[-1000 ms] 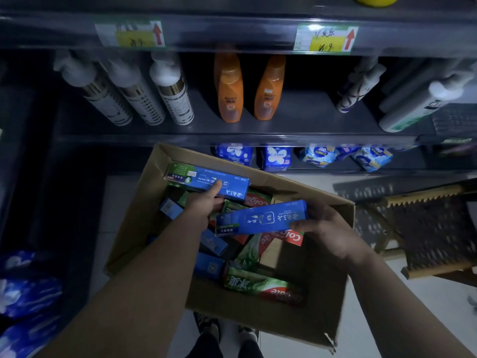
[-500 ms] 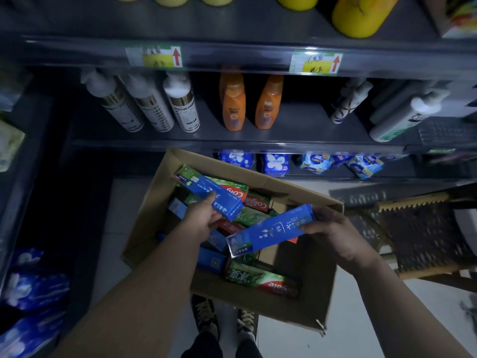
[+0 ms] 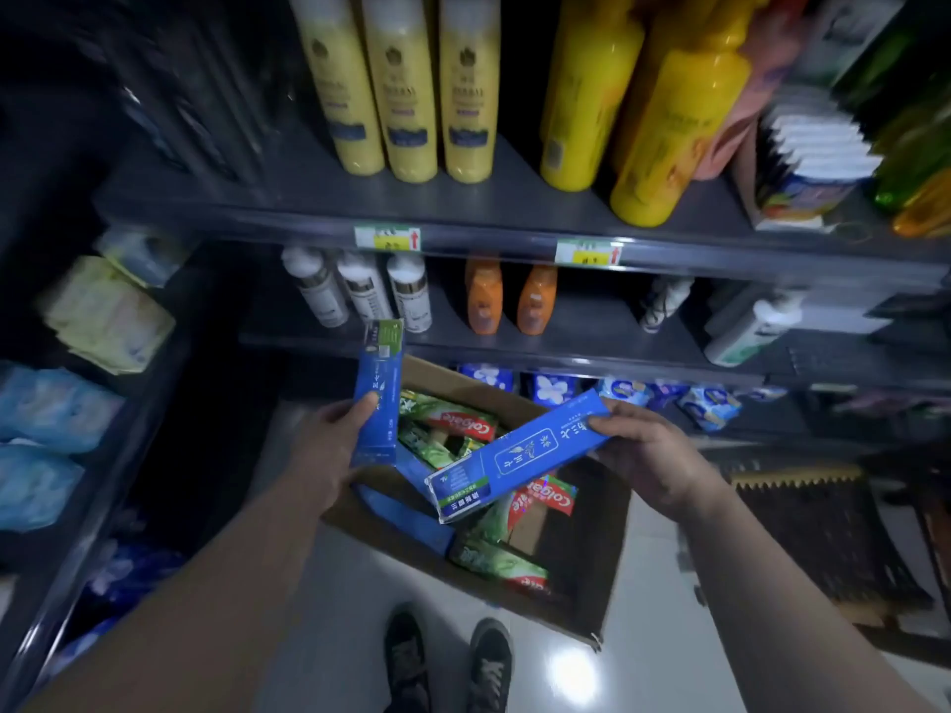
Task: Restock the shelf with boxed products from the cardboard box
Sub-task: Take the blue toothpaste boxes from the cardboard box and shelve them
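My left hand grips a blue toothpaste box, held nearly upright above the cardboard box's left edge. My right hand holds a second blue toothpaste box by its far end; it slants down to the left over the carton. The open cardboard box stands on the floor below both hands, with several blue and green-red toothpaste boxes lying loose inside. The dark shelf rises just behind it.
Yellow bottles fill the upper shelf; white and orange bottles stand on the one below. Blue packets line the lowest shelf. Soft packs fill a rack at left. A woven stool stands at right. My shoes are by the carton.
Both hands have lifted their blue boxes up out of the carton. The left box has turned from slanted to nearly upright. The view has tilted up, showing the yellow-bottle shelf.
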A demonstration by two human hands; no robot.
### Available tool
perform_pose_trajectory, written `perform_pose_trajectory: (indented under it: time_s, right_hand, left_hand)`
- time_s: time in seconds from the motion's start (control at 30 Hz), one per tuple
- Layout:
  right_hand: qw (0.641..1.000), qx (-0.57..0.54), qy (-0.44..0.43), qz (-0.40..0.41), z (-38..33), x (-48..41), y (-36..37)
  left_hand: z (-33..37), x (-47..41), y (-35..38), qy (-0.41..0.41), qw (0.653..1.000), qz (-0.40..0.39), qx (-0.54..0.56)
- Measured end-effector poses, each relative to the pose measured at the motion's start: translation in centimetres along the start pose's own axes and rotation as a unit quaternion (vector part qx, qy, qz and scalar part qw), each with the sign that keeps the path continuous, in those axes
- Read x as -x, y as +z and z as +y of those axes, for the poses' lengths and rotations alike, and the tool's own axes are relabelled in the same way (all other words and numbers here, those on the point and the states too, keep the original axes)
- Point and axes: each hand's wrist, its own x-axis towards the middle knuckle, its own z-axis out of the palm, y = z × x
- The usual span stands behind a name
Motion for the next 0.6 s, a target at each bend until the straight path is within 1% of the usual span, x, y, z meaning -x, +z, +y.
perform_pose_trajectory:
  time_s: [0.13,0.27,0.4,0.6]
  right_hand:
    - [0.999,0.008,-0.015,-0.046,-3.0,1.5,3.1]
    - [0.994,0.042,-0.037,-0.095,-5.6,2.7,6.8]
    - [0.988,0.077,-0.042,-0.129,-7.9,3.7,11.0]
    - [0.971,0.129,-0.053,-0.195,-9.6,6.0,18.4]
  left_hand:
    - [4.1,3.6,-2.6,0.025,1.0,-0.001,0.015]
    - [6.9,7.4,-5.5,0.068,0.997,0.026,0.034]
    - [8.7,10.6,-9.3,0.101,0.992,0.037,0.065]
    - [10.3,14.8,-16.3,0.118,0.986,0.055,0.103]
